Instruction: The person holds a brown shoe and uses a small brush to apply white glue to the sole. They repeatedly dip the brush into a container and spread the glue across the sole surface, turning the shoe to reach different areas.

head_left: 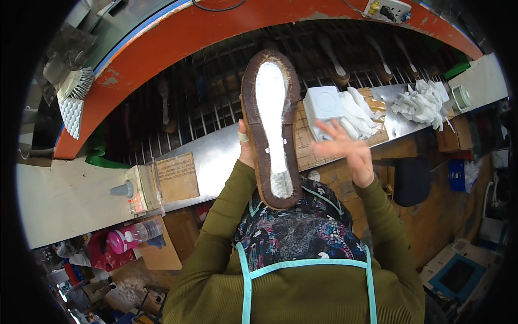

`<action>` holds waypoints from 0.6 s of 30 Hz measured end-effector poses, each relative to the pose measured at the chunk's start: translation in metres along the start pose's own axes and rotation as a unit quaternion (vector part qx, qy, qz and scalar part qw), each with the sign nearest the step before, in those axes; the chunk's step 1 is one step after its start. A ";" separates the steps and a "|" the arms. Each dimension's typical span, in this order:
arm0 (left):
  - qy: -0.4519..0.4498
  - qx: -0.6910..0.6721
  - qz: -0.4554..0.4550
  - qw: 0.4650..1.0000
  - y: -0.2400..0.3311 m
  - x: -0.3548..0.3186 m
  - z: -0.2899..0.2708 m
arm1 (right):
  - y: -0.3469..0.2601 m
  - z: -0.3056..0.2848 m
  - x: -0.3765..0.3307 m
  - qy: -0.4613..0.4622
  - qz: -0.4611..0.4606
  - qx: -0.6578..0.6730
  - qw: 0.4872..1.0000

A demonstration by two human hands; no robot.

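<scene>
A brown shoe (pixel 270 97) is held up with its underside facing me. A white strip runs down its middle, with brown material turned in around the rim. My left hand (pixel 246 147) grips its left edge, and most of its fingers are hidden behind the shoe; a pale wrap circles one finger. My right hand (pixel 348 152) is apart from the shoe, its fingers stretched out and somewhat blurred, with nothing visible in it. It is nearest to a pale square block (pixel 324 105) on a cardboard piece (pixel 305 144). White cloths (pixel 357 114) lie against the block.
Beyond the metal ledge (pixel 216 154) is a rack of metal bars (pixel 202 121) with several shoes (pixel 335 62) under an orange-red frame (pixel 145 56). Crumpled white cloth (pixel 421 105) lies at right. A brush (pixel 81 83) hangs at left, and a pink-lidded bottle (pixel 127 237) is below.
</scene>
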State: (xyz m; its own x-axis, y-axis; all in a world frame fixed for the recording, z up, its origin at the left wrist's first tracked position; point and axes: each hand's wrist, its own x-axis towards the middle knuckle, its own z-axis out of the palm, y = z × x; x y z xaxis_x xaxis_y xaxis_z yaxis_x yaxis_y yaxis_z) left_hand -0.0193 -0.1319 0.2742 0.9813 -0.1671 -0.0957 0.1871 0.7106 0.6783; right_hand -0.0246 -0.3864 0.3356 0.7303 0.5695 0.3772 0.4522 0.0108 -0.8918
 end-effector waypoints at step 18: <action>0.020 -0.171 0.011 0.985 -0.010 0.000 -0.035 | 0.160 -0.001 -0.097 0.187 0.242 -0.561 0.769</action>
State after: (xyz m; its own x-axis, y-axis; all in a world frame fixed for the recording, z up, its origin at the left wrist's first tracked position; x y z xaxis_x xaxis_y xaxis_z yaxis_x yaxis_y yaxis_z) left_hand -0.0193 -0.1149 0.2415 0.9850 -0.1263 -0.1173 0.1630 0.9035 0.3963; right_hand -0.0220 -0.4406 0.1565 0.9535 0.0058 0.3014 0.0856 -0.9639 -0.2521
